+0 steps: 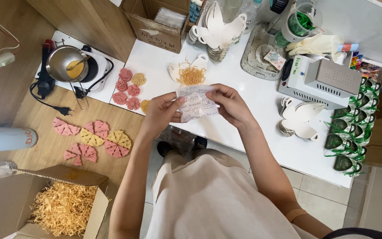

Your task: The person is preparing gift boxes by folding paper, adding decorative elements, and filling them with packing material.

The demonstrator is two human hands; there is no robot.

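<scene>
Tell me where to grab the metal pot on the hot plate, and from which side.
Take the metal pot by its wire handle, coming from the wooden table's side. The handle juts clear of the hot plate, away from the bowl that holds yellow liquid.

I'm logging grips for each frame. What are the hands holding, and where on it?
A small clear printed bag, held by both: left hand pinches its left edge, right hand its right edge, above the white table.

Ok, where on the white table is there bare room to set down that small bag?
Free: the white table between the small bag and the stacked white cutouts, and below them toward its near edge. Crowded: the back edge, and the green-ribboned packages on the right.
</scene>
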